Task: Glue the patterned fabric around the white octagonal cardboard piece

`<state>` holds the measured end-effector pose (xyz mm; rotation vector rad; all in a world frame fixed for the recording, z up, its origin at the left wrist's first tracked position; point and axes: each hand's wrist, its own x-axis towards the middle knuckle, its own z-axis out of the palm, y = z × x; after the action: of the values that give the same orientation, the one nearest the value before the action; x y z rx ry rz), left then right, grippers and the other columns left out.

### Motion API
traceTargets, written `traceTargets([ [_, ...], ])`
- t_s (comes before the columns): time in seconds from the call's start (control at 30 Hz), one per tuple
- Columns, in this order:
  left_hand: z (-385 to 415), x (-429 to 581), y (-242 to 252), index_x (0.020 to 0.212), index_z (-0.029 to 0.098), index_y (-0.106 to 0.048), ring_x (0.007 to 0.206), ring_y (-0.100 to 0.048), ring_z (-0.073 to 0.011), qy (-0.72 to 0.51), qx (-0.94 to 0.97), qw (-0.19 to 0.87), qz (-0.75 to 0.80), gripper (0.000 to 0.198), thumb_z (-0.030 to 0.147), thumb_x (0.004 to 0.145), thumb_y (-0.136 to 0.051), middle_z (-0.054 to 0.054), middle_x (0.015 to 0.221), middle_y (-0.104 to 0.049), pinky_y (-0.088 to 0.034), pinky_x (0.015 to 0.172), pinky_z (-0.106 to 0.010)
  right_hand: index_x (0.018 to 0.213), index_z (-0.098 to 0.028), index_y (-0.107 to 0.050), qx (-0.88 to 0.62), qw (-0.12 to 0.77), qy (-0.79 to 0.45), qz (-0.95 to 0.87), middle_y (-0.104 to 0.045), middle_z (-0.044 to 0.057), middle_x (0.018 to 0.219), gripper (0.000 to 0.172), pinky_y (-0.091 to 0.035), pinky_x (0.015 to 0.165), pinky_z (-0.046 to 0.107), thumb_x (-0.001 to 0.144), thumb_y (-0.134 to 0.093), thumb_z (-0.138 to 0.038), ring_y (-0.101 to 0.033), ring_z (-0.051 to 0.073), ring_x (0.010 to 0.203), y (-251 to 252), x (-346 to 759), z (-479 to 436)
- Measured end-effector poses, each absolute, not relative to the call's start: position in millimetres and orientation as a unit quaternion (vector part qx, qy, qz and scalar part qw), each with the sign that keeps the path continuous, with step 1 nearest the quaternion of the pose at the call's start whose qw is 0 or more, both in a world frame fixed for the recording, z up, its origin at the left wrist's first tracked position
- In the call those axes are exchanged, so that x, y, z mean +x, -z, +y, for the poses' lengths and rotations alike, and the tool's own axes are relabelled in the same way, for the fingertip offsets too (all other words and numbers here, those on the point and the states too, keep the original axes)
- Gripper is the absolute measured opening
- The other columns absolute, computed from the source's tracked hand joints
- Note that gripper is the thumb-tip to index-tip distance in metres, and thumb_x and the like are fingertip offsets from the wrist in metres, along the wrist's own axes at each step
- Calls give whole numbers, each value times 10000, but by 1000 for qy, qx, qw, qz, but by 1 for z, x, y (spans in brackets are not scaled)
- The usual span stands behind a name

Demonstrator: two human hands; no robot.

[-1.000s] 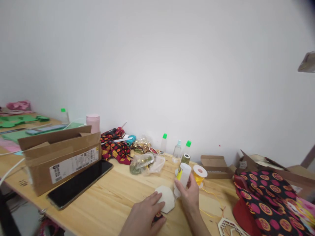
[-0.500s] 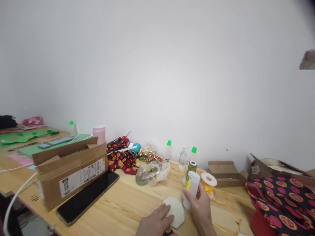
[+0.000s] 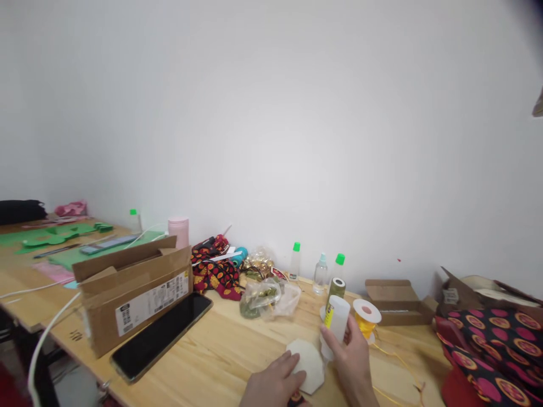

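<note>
My right hand (image 3: 352, 356) is closed around a white glue bottle (image 3: 338, 319) with a yellow label, tipped with its base up and its lower end beside a white octagonal piece (image 3: 309, 364). My left hand (image 3: 274, 381) lies over the left edge of that piece, its fingertips and thumb holding it on the wooden table (image 3: 203, 350). A scrap of patterned cloth (image 3: 296, 399) peeks out under the left hand. The bottle's nozzle is hidden behind my right hand and the piece.
Behind the glue bottle stand a spool of yellow cord (image 3: 365, 316), a dark green roll (image 3: 337, 288) and small clear bottles (image 3: 320, 274). A cardboard box (image 3: 136, 305) and a black phone (image 3: 163, 336) are left. Patterned fabric (image 3: 496, 345) and an open carton (image 3: 396, 305) occupy the right.
The view has shifted slightly, so everything sits a little further right. Both hands keep their holds, with the glue bottle still tipped beside the octagonal piece.
</note>
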<state>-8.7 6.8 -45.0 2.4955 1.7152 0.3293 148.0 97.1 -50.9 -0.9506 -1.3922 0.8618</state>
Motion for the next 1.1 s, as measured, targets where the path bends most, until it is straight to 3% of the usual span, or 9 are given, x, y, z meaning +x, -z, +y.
traceTargets([
  [0.33,1,-8,50,1068,228,-579,1122,-460,-242,-153,815,26,558,351,324,738,-508,-93,1235,-508,-407,903,-333,961,-147,-508,-415,593,-345,-598,-671,79,819,397,-512,628,312,651,-634,-362,-632,226,714,51,148,96],
  [1.1,0,-4,41,1090,261,-567,1157,-426,-235,-152,795,96,580,361,357,747,-514,-67,1253,-500,-377,928,-343,942,-157,-508,-412,592,-349,-598,-662,73,811,403,-503,619,317,635,-639,-384,-620,231,711,55,149,98],
])
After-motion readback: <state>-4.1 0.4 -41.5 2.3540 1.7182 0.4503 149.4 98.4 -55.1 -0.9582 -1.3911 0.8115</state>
